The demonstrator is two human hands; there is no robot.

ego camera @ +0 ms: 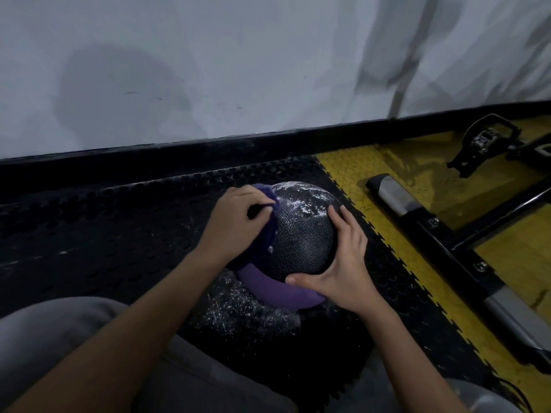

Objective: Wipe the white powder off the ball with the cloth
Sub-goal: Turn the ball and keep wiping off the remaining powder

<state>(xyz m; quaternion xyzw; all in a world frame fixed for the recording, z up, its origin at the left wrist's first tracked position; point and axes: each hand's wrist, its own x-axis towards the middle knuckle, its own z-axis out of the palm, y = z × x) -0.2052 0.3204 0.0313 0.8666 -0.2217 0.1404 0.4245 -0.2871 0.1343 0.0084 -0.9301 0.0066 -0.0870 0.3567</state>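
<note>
A dark textured ball (301, 234) sits on the black floor mat, with white powder patches on its far top. My left hand (235, 222) grips a dark purple cloth (268, 234) and presses it against the ball's left side. The cloth drapes down and curls under the ball's near side. My right hand (343, 263) cups the ball's right and near side, fingers spread up over it and thumb across the cloth's lower fold.
White powder (238, 311) is scattered on the black studded mat (119, 228) in front of the ball. Yellow floor tiles (372, 174) and a black and silver exercise machine base (441, 234) lie to the right. A white wall rises behind. My knees frame the bottom.
</note>
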